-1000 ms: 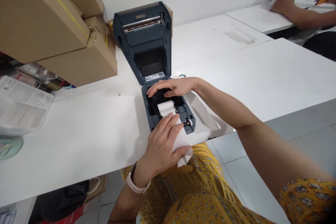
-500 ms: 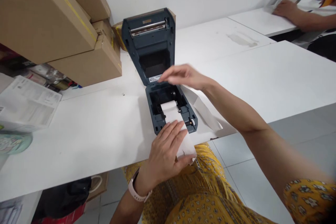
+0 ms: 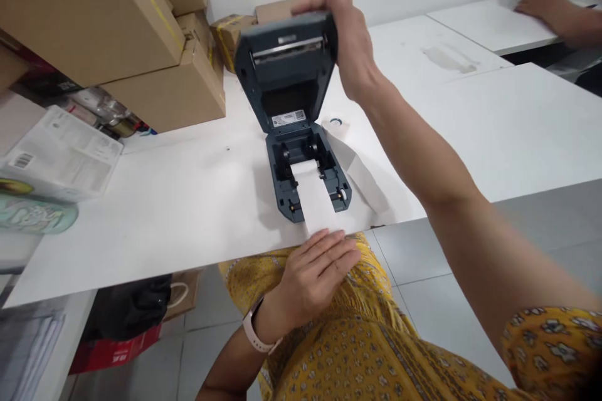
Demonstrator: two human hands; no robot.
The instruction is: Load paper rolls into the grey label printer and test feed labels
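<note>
A dark blue label printer [image 3: 301, 169] stands open on the white table [image 3: 188, 200], its lid [image 3: 286, 72] raised. A white paper strip [image 3: 316, 197] runs from the roll inside out over the front edge. My right hand [image 3: 348, 37] grips the top right corner of the lid, fingers curled over it. My left hand [image 3: 315, 272] sits just past the table's front edge, fingers pressed together flat on the end of the paper strip.
Cardboard boxes [image 3: 117, 31] are stacked at the back left. A printed booklet [image 3: 61, 153] and a green object [image 3: 32, 213] lie at the left edge. Another person's hand [image 3: 540, 0] rests on a far table at top right. White backing paper [image 3: 371, 185] lies right of the printer.
My right hand rose from the printer's roll bay to the lid's top edge and took hold of it. My left hand slid back toward me, drawing the paper strip out.
</note>
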